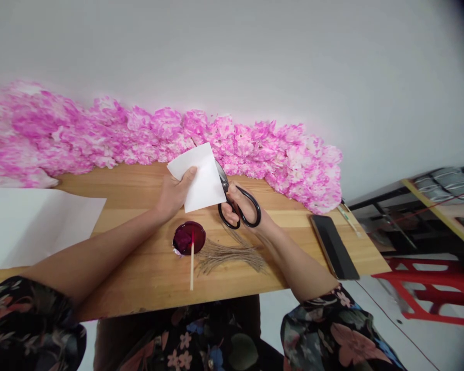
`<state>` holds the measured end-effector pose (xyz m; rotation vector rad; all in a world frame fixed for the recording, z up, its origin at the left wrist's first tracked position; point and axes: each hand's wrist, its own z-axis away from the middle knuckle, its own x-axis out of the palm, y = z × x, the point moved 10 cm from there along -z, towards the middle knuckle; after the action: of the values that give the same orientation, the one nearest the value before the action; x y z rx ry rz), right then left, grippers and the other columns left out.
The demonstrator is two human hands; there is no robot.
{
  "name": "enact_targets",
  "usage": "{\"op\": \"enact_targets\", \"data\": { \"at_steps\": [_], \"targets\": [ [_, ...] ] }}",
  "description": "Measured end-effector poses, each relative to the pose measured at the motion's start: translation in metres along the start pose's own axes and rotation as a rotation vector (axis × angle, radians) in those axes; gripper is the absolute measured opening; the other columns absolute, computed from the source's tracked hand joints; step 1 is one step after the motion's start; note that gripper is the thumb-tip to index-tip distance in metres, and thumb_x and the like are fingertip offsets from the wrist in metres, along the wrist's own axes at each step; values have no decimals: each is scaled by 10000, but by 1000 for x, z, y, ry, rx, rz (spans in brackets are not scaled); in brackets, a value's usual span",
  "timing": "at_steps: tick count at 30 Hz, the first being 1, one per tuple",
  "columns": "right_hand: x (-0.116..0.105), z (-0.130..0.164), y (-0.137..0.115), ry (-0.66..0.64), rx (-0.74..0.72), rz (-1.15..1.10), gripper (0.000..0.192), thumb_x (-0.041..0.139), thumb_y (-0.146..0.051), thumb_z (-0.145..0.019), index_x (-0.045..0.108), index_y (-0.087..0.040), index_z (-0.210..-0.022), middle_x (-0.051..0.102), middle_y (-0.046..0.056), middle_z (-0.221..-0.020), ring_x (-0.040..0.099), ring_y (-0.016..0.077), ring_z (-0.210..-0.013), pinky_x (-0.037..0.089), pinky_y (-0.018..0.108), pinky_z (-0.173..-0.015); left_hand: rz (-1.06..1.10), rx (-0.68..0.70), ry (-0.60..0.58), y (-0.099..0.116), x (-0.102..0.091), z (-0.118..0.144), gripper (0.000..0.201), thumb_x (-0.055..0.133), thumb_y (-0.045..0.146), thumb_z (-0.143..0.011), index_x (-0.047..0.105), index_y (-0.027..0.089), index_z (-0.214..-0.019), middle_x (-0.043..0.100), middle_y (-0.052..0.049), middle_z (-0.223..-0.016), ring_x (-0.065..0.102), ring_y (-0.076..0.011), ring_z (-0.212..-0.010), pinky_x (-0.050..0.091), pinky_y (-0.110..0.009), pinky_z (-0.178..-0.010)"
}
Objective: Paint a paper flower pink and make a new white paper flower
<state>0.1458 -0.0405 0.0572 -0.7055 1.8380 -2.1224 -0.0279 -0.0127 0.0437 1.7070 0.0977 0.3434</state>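
Head view looks down on a wooden table, and every place below is given from the folded white paper held above its middle. At the paper's left edge the left hand pinches it, thumb on top and the other fingers hidden beneath the sheet. At the paper's right edge the right hand has its fingers through the black loops of a pair of scissors, the blades running up along that edge; how far they gape cannot be told, since the sheet covers them. Just below the paper, on the tabletop, sits a small round dish of dark red dye, with a thin wooden stick leaning from its rim toward the near table edge. Right of the dish, under the right wrist, lies a loose bundle of thin wires. Behind the paper a long bank of pink and white paper flowers lines the wall. Far left of the paper lies a large white sheet; well to the right rests a dark phone, and beyond the table stands a red stool.
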Motion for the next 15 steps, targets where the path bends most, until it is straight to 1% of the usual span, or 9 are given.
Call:
{"op": "enact_targets", "data": {
  "at_steps": [3, 5, 7, 9, 10, 11, 12, 15],
  "targets": [
    [-1, 0, 0, 12, -11, 17, 622, 709, -800, -860, 433, -250, -763, 443, -119, -456, 331, 56, -310, 284, 204, -325, 3, -6, 2, -2, 0, -1, 677, 803, 774, -756, 769, 169, -1057, 818, -159, -1082, 768, -360, -1091, 672, -440, -862],
    [-2, 1, 1, 12, 0, -8, 630, 730, -797, -845, 432, -248, -762, 435, -124, -465, 316, 48, -315, 316, 201, -336, 10, -11, -2, -3, 0, -1, 681, 803, 775, -760, 768, 166, -1062, 819, -159, -1078, 774, -353, -1068, 673, -425, -840],
    [-1, 1, 2, -2, 9, -47, 630, 751, -796, -826, 447, -245, -790, 471, -121, -519, 337, 43, -351, 433, 206, -399, 16, -9, 3, -3, 0, -1, 688, 798, 775, -768, 767, 161, -1075, 819, -156, -1085, 780, -341, -1038, 674, -407, -818],
    [3, 2, 1, -47, 7, -70, 611, 744, -787, -840, 477, -238, -816, 518, -105, -590, 395, 46, -412, 570, 240, -543, 12, -1, 11, -2, -1, 0, 701, 789, 778, -775, 763, 153, -1092, 820, -153, -1085, 784, -326, -1001, 672, -389, -788],
    [6, 2, 0, -71, -2, -74, 600, 737, -780, -852, 492, -233, -816, 530, -96, -616, 418, 49, -441, 608, 261, -614, 6, 3, 14, -1, -2, 0, 705, 786, 778, -778, 762, 149, -1095, 821, -151, -1077, 785, -320, -982, 670, -382, -769],
    [8, 2, -1, -86, -15, -74, 591, 732, -773, -862, 505, -229, -810, 535, -89, -634, 432, 53, -462, 624, 277, -660, 0, 2, 16, 0, -2, 0, 702, 786, 775, -780, 762, 147, -1092, 822, -148, -1061, 786, -318, -965, 667, -377, -749],
    [8, 2, -3, -89, -29, -73, 583, 733, -766, -867, 515, -228, -805, 538, -83, -648, 438, 57, -476, 626, 285, -674, -6, -2, 13, 0, -2, 1, 695, 788, 770, -780, 762, 146, -1087, 823, -144, -1040, 786, -317, -949, 663, -373, -730],
    [4, 1, -4, -52, -38, -61, 591, 733, -790, -845, 533, -237, -784, 520, -72, -623, 425, 76, -475, 601, 296, -627, -17, -7, -2, 0, 0, 2, 674, 802, 763, -767, 762, 151, -1047, 821, -134, -991, 785, -315, -907, 649, -362, -687]
  ]
}}
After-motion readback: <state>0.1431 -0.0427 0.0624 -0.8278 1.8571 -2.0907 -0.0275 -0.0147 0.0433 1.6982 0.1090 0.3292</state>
